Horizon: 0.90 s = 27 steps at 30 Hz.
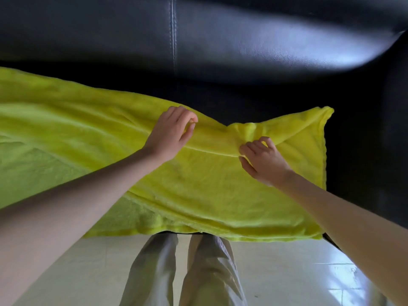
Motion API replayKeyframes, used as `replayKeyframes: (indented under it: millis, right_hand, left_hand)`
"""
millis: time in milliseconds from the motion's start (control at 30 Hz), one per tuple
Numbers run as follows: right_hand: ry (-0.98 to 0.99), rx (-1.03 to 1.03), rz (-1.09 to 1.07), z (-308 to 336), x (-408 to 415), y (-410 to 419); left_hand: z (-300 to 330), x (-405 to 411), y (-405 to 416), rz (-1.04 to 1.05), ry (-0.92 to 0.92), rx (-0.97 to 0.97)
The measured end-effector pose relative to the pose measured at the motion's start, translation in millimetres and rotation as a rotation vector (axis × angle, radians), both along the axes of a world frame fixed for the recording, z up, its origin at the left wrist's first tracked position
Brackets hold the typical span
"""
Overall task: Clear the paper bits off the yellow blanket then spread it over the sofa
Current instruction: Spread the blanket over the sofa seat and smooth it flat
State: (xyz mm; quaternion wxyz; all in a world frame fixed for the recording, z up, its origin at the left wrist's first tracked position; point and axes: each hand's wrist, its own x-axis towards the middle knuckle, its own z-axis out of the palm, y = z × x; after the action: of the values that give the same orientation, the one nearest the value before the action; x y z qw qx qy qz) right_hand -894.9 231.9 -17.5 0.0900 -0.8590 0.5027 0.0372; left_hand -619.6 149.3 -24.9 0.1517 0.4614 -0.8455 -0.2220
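We see the yellow blanket [198,184] lying on the black sofa [220,40] seat. Our left hand [170,133] pinches a fold near its far edge; our right hand [262,160] grips a ridge beside it.

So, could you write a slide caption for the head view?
Both hands, left and right, pinch the yellow blanket lying on the black sofa.

Yellow blanket [209,195]: lies across black sofa [242,40] seat, front edge overhanging. Left hand [170,133] and right hand [262,160]: each pinches a blanket fold. Pale tiled floor [287,272] below.
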Motion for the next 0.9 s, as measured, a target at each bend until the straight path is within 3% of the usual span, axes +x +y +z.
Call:
replayKeyframes:
  millis: [100,233,333,400,567,700,800,900]
  right_hand:
    - [-0.145,0.046,-0.267,6.1,2.6,-9.6]
    - [-0.092,0.020,-0.476,6.0,-9.3,-41.0]
    - [-0.022,0.095,-0.539,1.0,-24.1,-63.8]
    - [0.039,0.201,-0.511,-2.8,-31.8,-74.7]
    - [0.162,0.359,-0.402,-10.6,-47.7,-84.4]
    - [0.072,0.332,-0.364,-9.5,-62.7,-74.3]
    - [0.015,0.331,-0.234,3.0,-76.3,-64.6]
    - [-0.028,0.584,-0.194,12.2,-88.6,-54.9]
  left_hand:
    - [-5.9,-18.9,-5.9,-0.015,0.003,0.196]
    - [-11.5,-44.5,-19.6,0.072,-0.180,0.395]
    - [-10.3,-61.2,-27.7,0.000,-0.334,0.477]
    - [-7.9,-72.2,-29.9,-0.095,-0.375,0.482]
    - [-9.5,-95.4,-29.5,-0.223,-0.248,0.565]
    - [-3.0,-108.6,-22.9,-0.110,-0.056,0.633]
    - [3.7,-112.5,-14.2,-0.160,-0.023,0.611]
    - [3.1,-115.5,-4.2,-0.315,-0.107,0.553]
